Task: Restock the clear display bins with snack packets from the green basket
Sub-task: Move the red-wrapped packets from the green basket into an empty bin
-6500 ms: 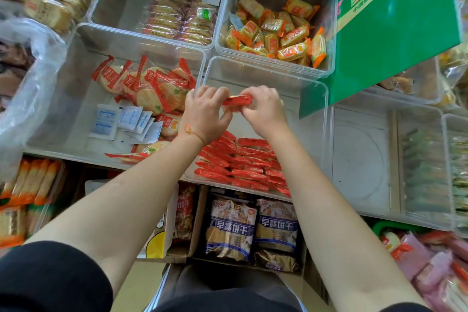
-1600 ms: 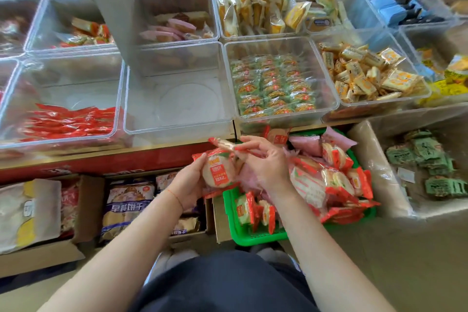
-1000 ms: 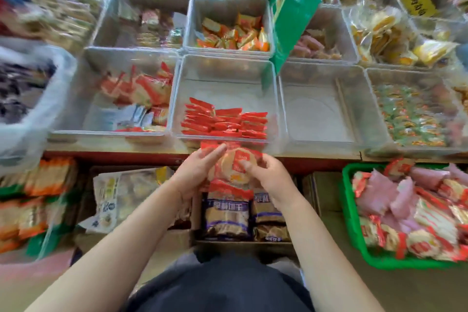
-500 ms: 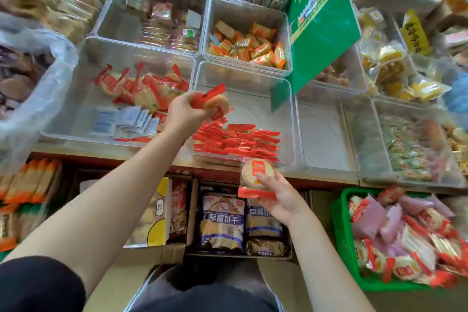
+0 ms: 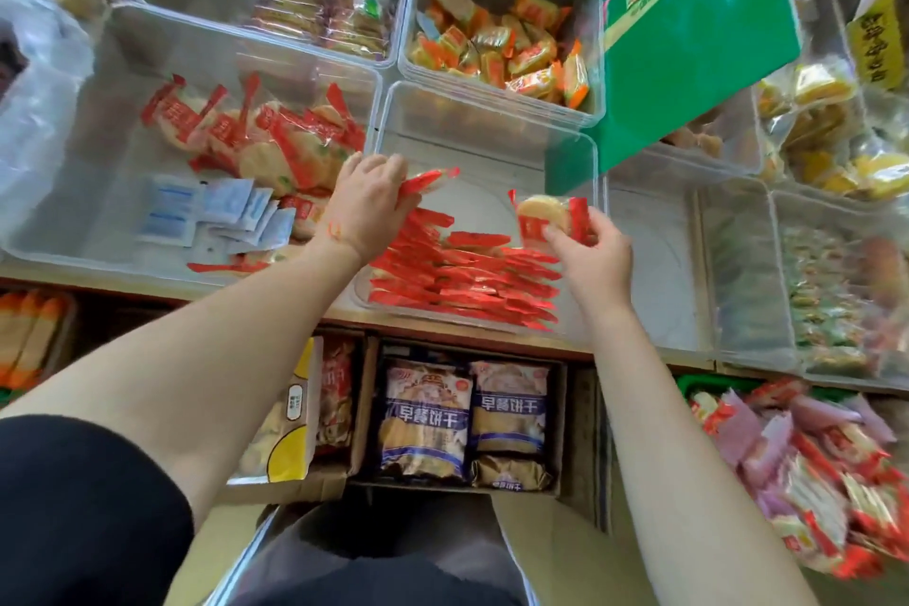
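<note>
Two packets in hand | green basket (image 5: 688, 390) near right of clear bin (image 5: 580, 320) | right hand (image 5: 592, 258) fingers pinch round packet (image 5: 546, 218) over bin's right side, nearer the open space | left hand (image 5: 366, 199) fingers clamp edge-on packet (image 5: 429, 181) over bin's left side, long axis pointing right | stacked red packets (image 5: 462, 281) fill bin's near half, far half bare

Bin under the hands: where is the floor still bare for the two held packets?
Bare floor lies in the centre bin's far half, between the stacked red packets and its back wall, under the left hand and right hand. The near half is packed. The bin to its right looks empty.
</note>
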A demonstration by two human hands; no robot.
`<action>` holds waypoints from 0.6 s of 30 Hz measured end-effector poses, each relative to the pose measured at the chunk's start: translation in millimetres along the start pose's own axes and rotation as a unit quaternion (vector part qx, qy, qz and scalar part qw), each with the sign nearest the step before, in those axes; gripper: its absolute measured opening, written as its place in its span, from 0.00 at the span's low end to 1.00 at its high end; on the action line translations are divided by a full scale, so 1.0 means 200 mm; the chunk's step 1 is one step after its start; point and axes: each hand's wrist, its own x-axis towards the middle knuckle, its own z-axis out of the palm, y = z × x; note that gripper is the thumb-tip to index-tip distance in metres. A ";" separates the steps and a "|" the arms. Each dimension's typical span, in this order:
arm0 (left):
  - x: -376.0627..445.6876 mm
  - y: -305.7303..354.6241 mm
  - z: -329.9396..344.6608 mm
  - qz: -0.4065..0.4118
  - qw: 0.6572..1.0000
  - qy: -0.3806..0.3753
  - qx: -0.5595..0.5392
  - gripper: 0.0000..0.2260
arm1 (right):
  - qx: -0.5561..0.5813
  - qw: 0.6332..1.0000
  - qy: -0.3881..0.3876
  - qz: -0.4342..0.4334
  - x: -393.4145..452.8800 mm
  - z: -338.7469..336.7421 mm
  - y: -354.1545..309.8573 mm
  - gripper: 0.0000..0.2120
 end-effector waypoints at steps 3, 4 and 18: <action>0.00 -0.01 0.00 0.001 1.000 -0.001 -0.012 0.10 | -0.215 0.970 -0.049 -0.106 0.20 0.17 0.03 0.13; 0.00 -0.01 0.00 0.001 1.000 -0.003 -0.013 0.10 | -0.271 0.951 -0.094 -0.112 0.24 0.24 0.05 0.14; 0.00 -0.01 0.01 0.027 1.000 0.009 0.004 0.09 | -0.263 0.905 -0.245 -0.226 0.31 0.46 -0.14 0.31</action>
